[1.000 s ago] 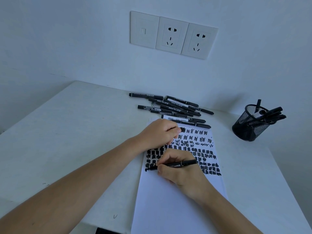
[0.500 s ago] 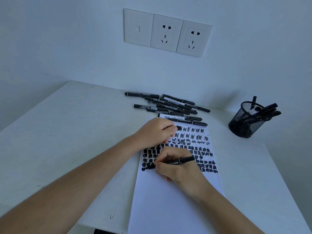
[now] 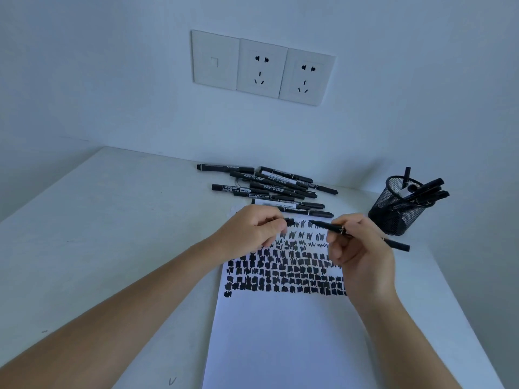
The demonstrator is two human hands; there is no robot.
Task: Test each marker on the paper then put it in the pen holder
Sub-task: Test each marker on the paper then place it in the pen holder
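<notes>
A white sheet of paper (image 3: 280, 332) lies on the table, its upper half filled with rows of black scribbles. My right hand (image 3: 362, 259) holds a black marker (image 3: 398, 245) lifted off the sheet, its bare tip pointing left. My left hand (image 3: 252, 231) is closed on the marker cap (image 3: 289, 221), whose end points toward that tip with a small gap between them. A pile of several black markers (image 3: 269, 186) lies beyond the paper. At the right stands a black mesh pen holder (image 3: 398, 211) with several markers in it.
The white table (image 3: 112, 234) meets a wall at the back and on the left. Three wall plates, two of them sockets (image 3: 261, 68), sit above the marker pile. The table's right edge runs just past the pen holder.
My right hand has lifted the marker from the lower left of the scribbles and swung it up and right, its tip now facing the cap in my left hand.
</notes>
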